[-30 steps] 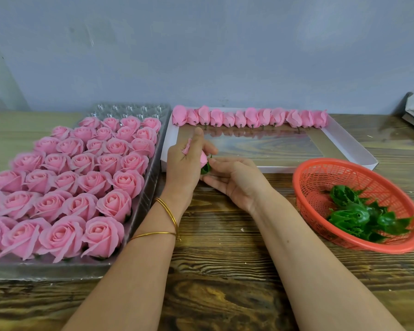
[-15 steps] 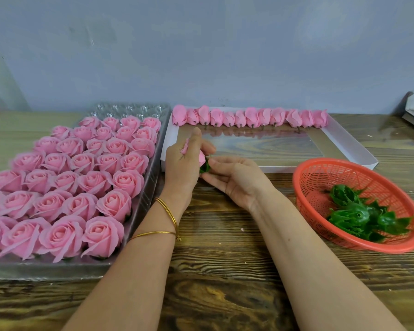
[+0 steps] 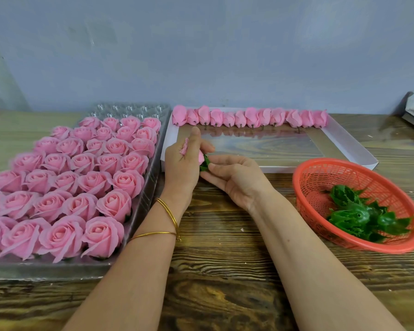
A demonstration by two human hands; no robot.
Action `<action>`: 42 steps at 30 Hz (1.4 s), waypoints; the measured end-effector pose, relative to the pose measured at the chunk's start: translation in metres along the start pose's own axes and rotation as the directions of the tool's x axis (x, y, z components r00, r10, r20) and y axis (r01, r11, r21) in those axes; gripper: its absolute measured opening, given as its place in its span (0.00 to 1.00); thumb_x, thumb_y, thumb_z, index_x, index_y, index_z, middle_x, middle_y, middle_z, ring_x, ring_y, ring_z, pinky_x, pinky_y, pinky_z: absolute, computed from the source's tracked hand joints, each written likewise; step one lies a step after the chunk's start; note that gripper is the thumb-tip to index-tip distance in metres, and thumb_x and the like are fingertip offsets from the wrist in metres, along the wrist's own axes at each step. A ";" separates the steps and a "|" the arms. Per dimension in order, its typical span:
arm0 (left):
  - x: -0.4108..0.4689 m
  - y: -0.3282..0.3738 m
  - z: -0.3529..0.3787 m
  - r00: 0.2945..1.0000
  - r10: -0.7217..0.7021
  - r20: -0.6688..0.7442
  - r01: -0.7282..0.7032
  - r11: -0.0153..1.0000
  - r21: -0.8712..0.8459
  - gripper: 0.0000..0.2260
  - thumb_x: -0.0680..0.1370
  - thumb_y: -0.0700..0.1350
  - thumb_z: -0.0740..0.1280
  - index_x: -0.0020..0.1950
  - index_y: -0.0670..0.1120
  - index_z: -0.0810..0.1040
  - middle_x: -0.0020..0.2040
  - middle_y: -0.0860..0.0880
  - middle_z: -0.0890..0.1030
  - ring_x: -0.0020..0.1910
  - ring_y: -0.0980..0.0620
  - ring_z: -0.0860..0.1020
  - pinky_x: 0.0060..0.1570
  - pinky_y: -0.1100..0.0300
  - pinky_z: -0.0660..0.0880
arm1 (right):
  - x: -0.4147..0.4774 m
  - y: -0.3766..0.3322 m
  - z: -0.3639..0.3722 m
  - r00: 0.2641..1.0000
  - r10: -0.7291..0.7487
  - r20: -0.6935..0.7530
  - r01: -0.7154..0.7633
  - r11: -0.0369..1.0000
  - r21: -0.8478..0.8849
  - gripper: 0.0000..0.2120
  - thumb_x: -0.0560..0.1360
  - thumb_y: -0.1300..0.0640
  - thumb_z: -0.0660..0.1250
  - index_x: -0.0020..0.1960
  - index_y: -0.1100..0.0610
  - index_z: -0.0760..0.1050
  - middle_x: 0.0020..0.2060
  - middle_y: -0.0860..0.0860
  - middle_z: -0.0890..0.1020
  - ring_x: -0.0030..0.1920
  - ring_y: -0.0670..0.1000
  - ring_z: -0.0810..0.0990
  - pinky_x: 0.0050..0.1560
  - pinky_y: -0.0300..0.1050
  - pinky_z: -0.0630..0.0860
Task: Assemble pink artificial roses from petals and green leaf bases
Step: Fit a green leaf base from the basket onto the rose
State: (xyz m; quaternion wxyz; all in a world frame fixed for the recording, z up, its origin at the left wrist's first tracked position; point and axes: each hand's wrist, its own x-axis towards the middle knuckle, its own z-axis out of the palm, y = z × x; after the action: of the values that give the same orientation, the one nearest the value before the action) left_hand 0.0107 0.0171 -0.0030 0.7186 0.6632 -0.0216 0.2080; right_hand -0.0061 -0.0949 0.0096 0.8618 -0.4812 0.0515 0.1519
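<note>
A dark-grained wooden table (image 3: pixel 225 271) fills the view, and two bare forearms reach in from its near edge. The left wrist wears two thin gold bangles (image 3: pixel 170 216).

Along the table's left side a clear plastic tray (image 3: pixel 58 271) carries finished pink roses (image 3: pixel 81 177) packed in close rows, with only its farthest cells unfilled. Toward the right edge stands an orange-red mesh basket (image 3: pixel 304 177) with a small heap of loose green bases (image 3: pixel 361 216) inside.

Above the middle of the table, between tray and basket, the two hands meet. The left hand (image 3: pixel 181 168) has its fingers curled round a pink bud (image 3: pixel 201 158), with petal showing past both sides of the thumb. The right hand (image 3: pixel 237 180) pinches a green leaf base (image 3: pixel 204 163) between thumb and fingertips, pressed against the bud's lower end.

Just beyond the hands lies a shallow white box (image 3: pixel 344 142) with a glossy floor. A single row of unfinished pink buds (image 3: pixel 249 118) lines its far wall, their short stems pointing toward the viewer. Behind the table's far edge rises a plain grey wall (image 3: pixel 201 56).
</note>
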 end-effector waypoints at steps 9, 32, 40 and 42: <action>-0.001 0.000 0.000 1.000 -0.013 0.013 0.012 1.000 0.007 0.21 0.82 0.55 0.60 0.32 0.56 0.82 0.36 0.52 0.82 0.41 0.54 0.78 0.47 0.57 0.74 | -0.003 -0.001 0.007 1.000 0.007 0.004 -0.007 0.997 0.080 0.06 0.77 0.67 0.66 0.43 0.67 0.78 0.36 0.59 0.85 0.38 0.53 0.86 0.40 0.44 0.83; -0.001 0.001 0.000 1.000 0.002 0.023 -0.003 1.000 0.012 0.21 0.82 0.54 0.59 0.33 0.53 0.82 0.37 0.52 0.83 0.44 0.54 0.79 0.46 0.66 0.73 | 0.002 0.002 0.005 0.999 -0.018 -0.049 0.016 0.999 -0.032 0.06 0.77 0.71 0.64 0.50 0.69 0.80 0.41 0.59 0.85 0.41 0.53 0.85 0.48 0.46 0.84; -0.002 0.005 0.001 1.000 -0.012 0.008 0.013 1.000 -0.023 0.22 0.82 0.55 0.59 0.31 0.55 0.82 0.37 0.49 0.82 0.40 0.58 0.78 0.40 0.70 0.73 | 0.000 0.002 0.005 0.997 0.036 0.074 -0.045 0.991 0.124 0.11 0.79 0.72 0.58 0.58 0.74 0.75 0.46 0.61 0.84 0.46 0.54 0.84 0.51 0.45 0.82; -0.002 0.007 0.001 0.999 -0.034 0.004 0.035 0.998 -0.050 0.23 0.82 0.54 0.59 0.30 0.55 0.82 0.34 0.54 0.81 0.38 0.60 0.77 0.39 0.70 0.73 | 0.002 0.002 0.005 0.994 0.045 0.095 -0.060 0.986 0.158 0.11 0.80 0.72 0.58 0.59 0.74 0.74 0.46 0.61 0.84 0.47 0.54 0.85 0.52 0.44 0.82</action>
State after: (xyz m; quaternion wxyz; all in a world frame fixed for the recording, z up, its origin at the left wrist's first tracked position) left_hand 0.0072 0.0155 0.0030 0.7386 0.6455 -0.0164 0.1940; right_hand -0.0053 -0.0895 0.0098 0.8949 -0.4013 0.0369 0.1917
